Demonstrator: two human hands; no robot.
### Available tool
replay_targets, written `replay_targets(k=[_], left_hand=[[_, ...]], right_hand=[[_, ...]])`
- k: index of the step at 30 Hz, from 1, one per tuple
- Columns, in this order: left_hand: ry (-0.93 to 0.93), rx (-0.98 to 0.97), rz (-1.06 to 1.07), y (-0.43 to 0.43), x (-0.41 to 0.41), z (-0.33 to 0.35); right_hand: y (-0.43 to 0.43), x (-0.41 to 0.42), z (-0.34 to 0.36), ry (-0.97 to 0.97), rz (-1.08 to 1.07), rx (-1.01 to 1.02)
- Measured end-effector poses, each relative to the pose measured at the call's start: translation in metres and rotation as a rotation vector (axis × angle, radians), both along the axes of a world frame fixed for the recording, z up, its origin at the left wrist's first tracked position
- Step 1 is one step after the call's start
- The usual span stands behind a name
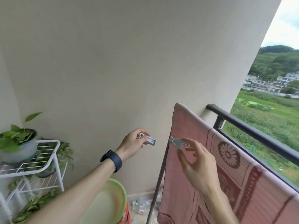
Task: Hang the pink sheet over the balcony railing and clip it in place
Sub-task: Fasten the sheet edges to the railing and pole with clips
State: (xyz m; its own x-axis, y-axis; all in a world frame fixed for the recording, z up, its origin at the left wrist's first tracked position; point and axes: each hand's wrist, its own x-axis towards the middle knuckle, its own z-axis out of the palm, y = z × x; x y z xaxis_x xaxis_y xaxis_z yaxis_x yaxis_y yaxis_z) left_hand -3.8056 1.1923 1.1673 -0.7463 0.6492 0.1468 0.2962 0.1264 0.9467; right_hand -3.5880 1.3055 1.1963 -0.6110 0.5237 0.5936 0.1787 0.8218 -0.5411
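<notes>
Your left hand (pixel 135 141) is curled round a pale clip (pixel 148 140) of hard plastic, a short blocky piece with a gridded end poking out past your fingers. It sits well apart from the railing (pixel 258 135), a smooth, round, dark metal tube.

Your right hand (pixel 194 160) is nearer the railing. Its thumb and forefinger pinch a clear clip (pixel 178 142), glassy and tapered, and the other 3 fingers hang loosely spread. The tip of this clip is at the sheet's near vertical edge; you cannot tell whether it touches.

The pink sheet (pixel 202 183) hangs just beside the railing on the balcony side, its top fold running along the tube. It is thin woven cloth with fine stripes, darker red bands and a round flower medallion. Whether the fold rests on the railing itself cannot be told.

Far from the railing stand a glossy green plastic basin (pixel 113 199) and a white wire rack (pixel 48 151) bearing a leafy potted plant (pixel 17 143).
</notes>
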Motion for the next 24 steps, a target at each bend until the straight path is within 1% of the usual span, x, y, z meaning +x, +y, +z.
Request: replay_targets(k=[4,7,9,11,13,17,20,22,24], left_hand=[[-0.204,0.112,-0.014,0.059,-0.049,-0.014],[-0.298,0.132,-0.039,0.087,-0.072,-0.016],[-0.34,0.112,-0.102,0.107,-0.092,-0.011],[-0.33,0.084,-0.173,0.131,-0.112,-0.006],[-0.275,0.063,-0.293,0.157,-0.127,0.0],[-0.209,0.054,-0.631,0.209,-0.143,0.008],[-0.128,0.013,-0.866,0.238,-0.153,0.017],[-0.16,0.04,-0.986,0.25,-0.159,0.021],[-0.218,0.074,-1.035,0.256,-0.166,0.021]], right_hand=[[0.034,-0.06,0.007,-0.02,-0.019,0.034],[0.047,-0.09,0.018,-0.012,-0.031,0.043],[0.057,-0.11,0.027,0.019,-0.069,0.06],[0.067,-0.125,0.034,0.046,-0.126,0.089],[0.077,-0.136,0.04,0.062,-0.196,0.106],[0.087,-0.155,0.055,0.084,-0.37,0.146],[0.1,-0.171,0.07,0.036,-0.469,0.128],[0.109,-0.178,0.08,-0.025,-0.536,0.073],[0.117,-0.185,0.086,-0.066,-0.594,0.061]])
